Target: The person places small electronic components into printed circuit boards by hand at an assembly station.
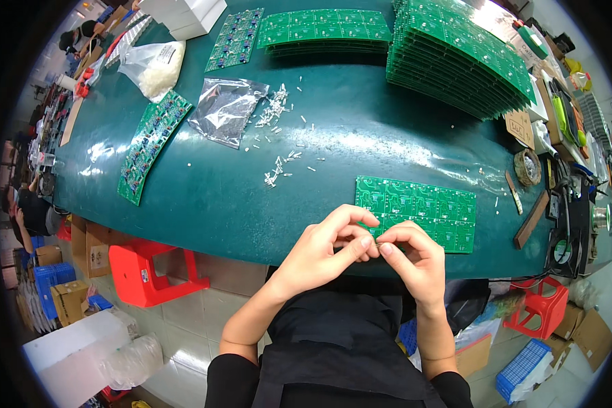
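Both of my hands are raised at the table's near edge, fingertips almost meeting in front of a green circuit board panel (442, 216). My left hand (326, 251) is closed, its thumb pressed toward the index finger. Facing it, my right hand (416, 262) pinches with thumb and forefinger. Something thin and tiny may be between the fingertips, too small to make out. Part of the board's near left side is hidden behind the hands. Farther off on the table lie loose small white parts (273, 112), beside a clear plastic bag (228, 109).
Tall stacks of green boards (455, 61) stand at the back. Populated boards (155, 146) and a bag of pale parts (158, 68) lie left. A tape roll (527, 166) and a wooden strip (531, 219) are at right. Red stools (146, 272) stand below the table edge.
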`<action>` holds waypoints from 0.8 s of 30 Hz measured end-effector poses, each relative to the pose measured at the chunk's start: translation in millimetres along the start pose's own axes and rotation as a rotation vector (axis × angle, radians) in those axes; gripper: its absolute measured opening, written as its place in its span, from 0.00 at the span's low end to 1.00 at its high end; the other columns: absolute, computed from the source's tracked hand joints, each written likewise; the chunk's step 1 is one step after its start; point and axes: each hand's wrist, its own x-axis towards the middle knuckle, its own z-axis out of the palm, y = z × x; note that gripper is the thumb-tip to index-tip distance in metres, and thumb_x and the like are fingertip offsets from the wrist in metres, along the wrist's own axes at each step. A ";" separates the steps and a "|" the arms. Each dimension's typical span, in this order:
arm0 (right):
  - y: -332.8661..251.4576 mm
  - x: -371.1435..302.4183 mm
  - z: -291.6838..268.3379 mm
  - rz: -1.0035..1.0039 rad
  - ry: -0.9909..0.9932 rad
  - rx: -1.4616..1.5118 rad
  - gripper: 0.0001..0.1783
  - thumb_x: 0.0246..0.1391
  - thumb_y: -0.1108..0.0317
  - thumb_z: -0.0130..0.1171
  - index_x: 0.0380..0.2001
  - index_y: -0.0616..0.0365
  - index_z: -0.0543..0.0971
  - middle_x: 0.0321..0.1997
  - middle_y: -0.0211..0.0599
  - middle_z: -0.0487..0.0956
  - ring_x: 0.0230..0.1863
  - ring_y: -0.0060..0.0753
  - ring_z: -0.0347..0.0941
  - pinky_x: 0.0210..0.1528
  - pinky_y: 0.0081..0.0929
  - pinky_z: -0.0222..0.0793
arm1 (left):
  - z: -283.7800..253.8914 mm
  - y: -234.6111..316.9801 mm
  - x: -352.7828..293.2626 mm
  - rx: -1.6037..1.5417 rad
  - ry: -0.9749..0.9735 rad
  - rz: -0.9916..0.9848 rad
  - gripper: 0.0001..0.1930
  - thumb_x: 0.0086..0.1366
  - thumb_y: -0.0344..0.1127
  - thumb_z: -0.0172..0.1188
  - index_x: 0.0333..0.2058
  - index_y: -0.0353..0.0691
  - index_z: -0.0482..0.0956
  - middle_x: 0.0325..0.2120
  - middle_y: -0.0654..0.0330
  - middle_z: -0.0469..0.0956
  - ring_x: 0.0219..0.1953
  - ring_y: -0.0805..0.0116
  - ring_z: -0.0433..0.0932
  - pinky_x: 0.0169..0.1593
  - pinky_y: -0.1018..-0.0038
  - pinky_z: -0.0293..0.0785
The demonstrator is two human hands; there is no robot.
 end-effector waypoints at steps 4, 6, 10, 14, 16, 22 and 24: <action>3.2 -1.2 0.6 -0.108 0.095 -0.273 0.05 0.53 0.78 0.67 0.35 0.63 0.82 0.38 0.39 0.80 0.37 0.29 0.77 0.42 0.22 0.73 | -12.9 -5.3 -4.8 0.325 0.141 0.161 0.16 0.66 0.28 0.65 0.51 0.36 0.75 0.37 0.58 0.80 0.39 0.70 0.81 0.44 0.74 0.77; 9.0 -3.0 2.6 -0.162 0.146 -0.391 0.07 0.50 0.78 0.68 0.34 0.60 0.83 0.37 0.37 0.79 0.37 0.32 0.76 0.42 0.26 0.71 | -20.6 -7.4 -5.7 0.608 0.150 0.277 0.17 0.62 0.28 0.67 0.50 0.38 0.78 0.39 0.58 0.80 0.40 0.67 0.81 0.45 0.73 0.77; 20.6 -7.1 8.6 -0.311 0.179 -0.665 0.10 0.45 0.76 0.71 0.33 0.54 0.84 0.33 0.31 0.77 0.39 0.35 0.73 0.44 0.33 0.64 | -24.8 -16.3 -7.6 0.979 0.100 0.391 0.23 0.53 0.32 0.72 0.49 0.42 0.80 0.49 0.58 0.76 0.51 0.55 0.73 0.53 0.62 0.72; 25.6 -5.8 15.6 -0.374 0.141 -0.754 0.10 0.45 0.75 0.71 0.32 0.52 0.84 0.33 0.27 0.76 0.37 0.33 0.72 0.43 0.33 0.60 | -25.1 -22.6 -0.1 1.117 0.124 0.512 0.23 0.54 0.36 0.71 0.51 0.46 0.81 0.56 0.62 0.75 0.51 0.59 0.74 0.53 0.63 0.72; 26.4 -5.2 16.6 -0.378 0.138 -0.774 0.10 0.45 0.75 0.71 0.32 0.52 0.83 0.32 0.27 0.76 0.37 0.33 0.72 0.43 0.32 0.60 | -27.5 -24.6 1.8 1.152 0.116 0.548 0.23 0.54 0.37 0.71 0.51 0.47 0.82 0.58 0.64 0.75 0.50 0.60 0.74 0.53 0.64 0.72; 25.1 -4.0 18.2 -0.395 0.116 -0.808 0.09 0.45 0.75 0.71 0.31 0.51 0.83 0.31 0.26 0.75 0.36 0.32 0.72 0.43 0.32 0.59 | -29.9 -28.3 3.0 1.154 0.098 0.537 0.23 0.53 0.40 0.72 0.49 0.49 0.83 0.57 0.70 0.77 0.50 0.62 0.74 0.52 0.66 0.72; 24.9 -3.9 18.9 -0.391 0.119 -0.811 0.09 0.44 0.75 0.71 0.31 0.51 0.83 0.31 0.26 0.75 0.36 0.32 0.72 0.43 0.32 0.59 | -29.9 -28.1 2.8 1.154 0.100 0.541 0.23 0.53 0.41 0.72 0.49 0.49 0.83 0.57 0.70 0.77 0.49 0.63 0.74 0.52 0.66 0.72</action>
